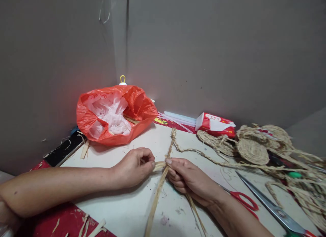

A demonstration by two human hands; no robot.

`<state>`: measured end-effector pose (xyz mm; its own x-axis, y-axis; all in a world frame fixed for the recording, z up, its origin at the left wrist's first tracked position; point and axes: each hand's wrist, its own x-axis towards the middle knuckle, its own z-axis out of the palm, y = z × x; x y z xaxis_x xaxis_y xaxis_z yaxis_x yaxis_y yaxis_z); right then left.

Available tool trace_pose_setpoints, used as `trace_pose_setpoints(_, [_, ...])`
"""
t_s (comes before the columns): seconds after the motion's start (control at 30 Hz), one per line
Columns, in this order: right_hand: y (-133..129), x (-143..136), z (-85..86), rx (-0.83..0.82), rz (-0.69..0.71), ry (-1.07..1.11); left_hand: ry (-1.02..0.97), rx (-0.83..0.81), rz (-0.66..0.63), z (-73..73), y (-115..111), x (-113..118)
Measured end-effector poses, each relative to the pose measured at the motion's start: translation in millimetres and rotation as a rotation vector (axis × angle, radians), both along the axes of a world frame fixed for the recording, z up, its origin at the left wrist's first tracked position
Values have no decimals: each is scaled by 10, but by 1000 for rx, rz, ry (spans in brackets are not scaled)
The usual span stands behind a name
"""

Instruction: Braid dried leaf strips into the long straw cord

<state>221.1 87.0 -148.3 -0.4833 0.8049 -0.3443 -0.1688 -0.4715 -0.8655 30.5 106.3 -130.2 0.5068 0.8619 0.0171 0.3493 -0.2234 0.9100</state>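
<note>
A straw braid (170, 149) runs up the middle of the white tabletop, its loose strands spreading toward me. My left hand (136, 167) is closed, pinching a pale strand (160, 165) pulled out to the left. Thumb and fingers of my right hand (184, 175) press together on the braid at the point where the strands cross. One wide flat strand (156, 204) hangs down toward the front edge. Another strand (196, 213) comes out below my right hand, whose lower fingers are partly hidden.
A red plastic bag (117, 138) with white plastic inside stands at the back left, beside a black phone-like slab (66, 148). At right lie coiled straw pieces (253, 151), red-handled scissors (246, 201), large shears (280, 213) and a tissue pack (216, 124). Grey walls close the back.
</note>
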Motion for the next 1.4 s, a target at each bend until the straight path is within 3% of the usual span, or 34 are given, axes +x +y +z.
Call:
trace_pose_setpoints(0.17, [-2,-4,-14,10,-8,-1,-203,-278,-9,-60,-7,65])
trace_pose_setpoints(0.33, [-5,-1,-22,4,-19,9,-320,-298,51,2,-11,59])
trace_pose_setpoints(0.5, [-6,-4,-25,-4,-27,-6,-334,-438,-62,-8,-27,45])
trace_pose_setpoints(0.83, [-13,-12,-18,-5,-40,-11,-356,-480,-78,-142,12,77])
trace_pose_setpoints(1.07, [-16,-28,-19,13,-42,-23,-312,-376,11,-101,-7,75])
trace_pose_setpoints(1.2, [-20,-26,-20,22,-46,-24,-290,-285,0,-113,-7,74])
trace_pose_setpoints(1.4, [-17,-26,-32,21,-48,-19,-319,-294,-48,-90,-8,81])
